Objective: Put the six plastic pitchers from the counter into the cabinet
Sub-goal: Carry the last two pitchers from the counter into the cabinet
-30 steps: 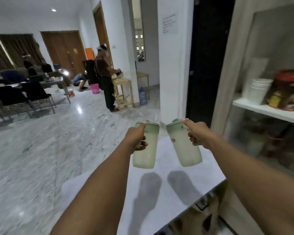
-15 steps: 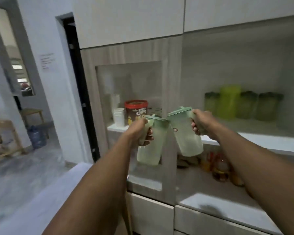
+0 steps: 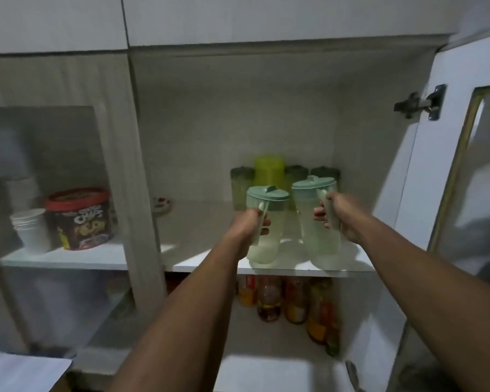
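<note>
My left hand [image 3: 248,226] grips the handle of a pale green lidded pitcher [image 3: 266,222]. My right hand [image 3: 340,213] grips the handle of a second pale green pitcher [image 3: 314,219]. Both pitchers are upright at the front of the white cabinet shelf [image 3: 204,230], at or just above its surface. Behind them, at the back of the shelf, stand three dark green pitchers [image 3: 239,185] and one taller yellow-green pitcher [image 3: 268,168], partly hidden by the two in my hands.
The cabinet door [image 3: 447,165] is swung open on the right. Behind a glass door on the left are a red-lidded snack tub [image 3: 79,219] and stacked white cups [image 3: 30,230]. Bottles [image 3: 294,301] fill the shelf below. A small dish [image 3: 161,205] sits at the shelf's back left.
I turned from the room to the cabinet and came close. Both hands carried their pitchers forward and lowered them upright to the front of the shelf.
</note>
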### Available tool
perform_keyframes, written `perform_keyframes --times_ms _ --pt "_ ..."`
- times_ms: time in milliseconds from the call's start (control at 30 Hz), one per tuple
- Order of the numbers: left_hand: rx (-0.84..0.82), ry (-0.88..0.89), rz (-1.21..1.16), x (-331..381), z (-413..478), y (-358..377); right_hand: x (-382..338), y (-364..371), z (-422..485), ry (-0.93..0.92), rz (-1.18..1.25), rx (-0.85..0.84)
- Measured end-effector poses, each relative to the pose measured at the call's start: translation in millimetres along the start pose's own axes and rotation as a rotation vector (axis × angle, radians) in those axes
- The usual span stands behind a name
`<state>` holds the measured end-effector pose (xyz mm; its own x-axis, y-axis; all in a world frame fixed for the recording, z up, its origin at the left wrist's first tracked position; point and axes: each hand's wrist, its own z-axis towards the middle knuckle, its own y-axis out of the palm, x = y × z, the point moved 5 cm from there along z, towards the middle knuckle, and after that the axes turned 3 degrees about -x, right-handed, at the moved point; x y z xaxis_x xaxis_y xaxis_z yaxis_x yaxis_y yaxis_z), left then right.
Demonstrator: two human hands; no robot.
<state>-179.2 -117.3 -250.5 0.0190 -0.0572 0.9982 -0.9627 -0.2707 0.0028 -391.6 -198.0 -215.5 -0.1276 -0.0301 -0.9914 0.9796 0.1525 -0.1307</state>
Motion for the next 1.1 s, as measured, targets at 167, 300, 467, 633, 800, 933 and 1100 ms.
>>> perform_keyframes --times_ms 167,300,467,633,800,933,1100 --pt "-0.027 -0.006 -0.032 -14 88 47 35 -20 74 0.061 0.059 0.093" --pt "-0.099 0.028 -0.026 -17 157 73 46 -32 129 0.093 0.092 0.168" --pt "-0.096 -0.013 0.083 -6 232 81 46 -34 193 0.074 0.116 0.224" --pt "-0.204 0.035 0.166 -5 272 79 48 -28 224 0.118 0.024 0.172" --pt "-0.233 0.067 0.201 -3 292 75 55 -16 240 0.118 0.036 0.098" --pt "-0.233 0.063 0.221 -3 297 73 54 -10 243 0.123 0.051 0.084" --pt "-0.232 0.053 0.261 -2 297 72 53 -13 240 0.155 0.014 0.097"
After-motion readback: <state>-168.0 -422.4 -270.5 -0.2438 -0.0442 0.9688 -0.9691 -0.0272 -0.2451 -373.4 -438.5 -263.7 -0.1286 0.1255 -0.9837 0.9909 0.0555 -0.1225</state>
